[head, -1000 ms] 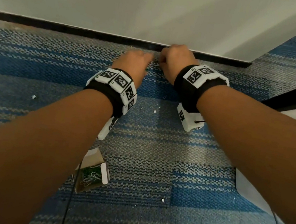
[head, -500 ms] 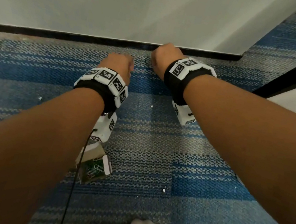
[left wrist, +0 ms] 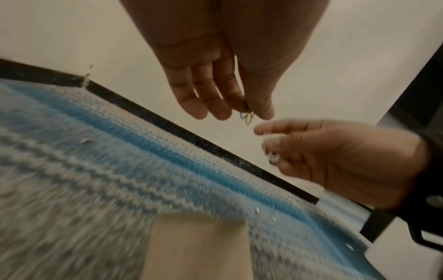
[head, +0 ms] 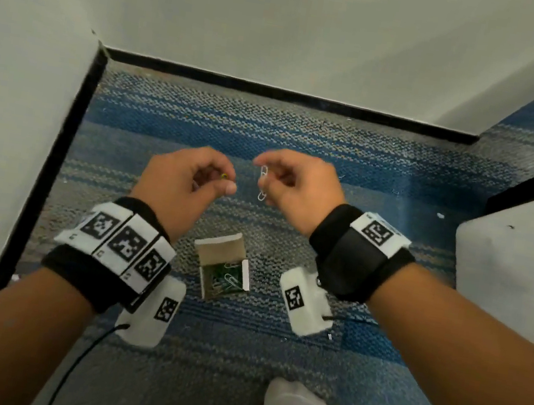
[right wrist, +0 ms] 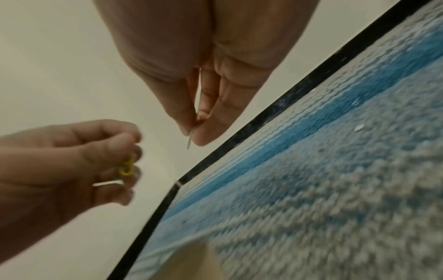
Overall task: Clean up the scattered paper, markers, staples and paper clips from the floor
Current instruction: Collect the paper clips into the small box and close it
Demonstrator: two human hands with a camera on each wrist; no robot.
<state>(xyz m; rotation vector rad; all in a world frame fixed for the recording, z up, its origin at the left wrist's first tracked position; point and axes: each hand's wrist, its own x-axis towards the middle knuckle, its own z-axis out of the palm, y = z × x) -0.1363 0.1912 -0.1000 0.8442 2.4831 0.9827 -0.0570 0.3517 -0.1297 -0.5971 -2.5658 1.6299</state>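
Two linked white paper clips (head: 262,182) are pinched in the right hand (head: 299,186); a yellow clip (right wrist: 126,167) is pinched in the left hand (head: 182,182), above the open clip box (head: 222,270) on the floor. With loosened fingers, clips might be dropped into the carpet (head: 401,174).

Blue and grey striped carpet (head: 335,150), black skirting (head: 275,91), off-white walls (head: 285,24).
White paper clips (head: 262,182) hang at 12 o'clock from a brown cardboard box (head: 216,252) of green and white clips; a yellow clip (right wrist: 126,168) shows too; wristbands (head: 120,249) are black with black-and-white checker tags.
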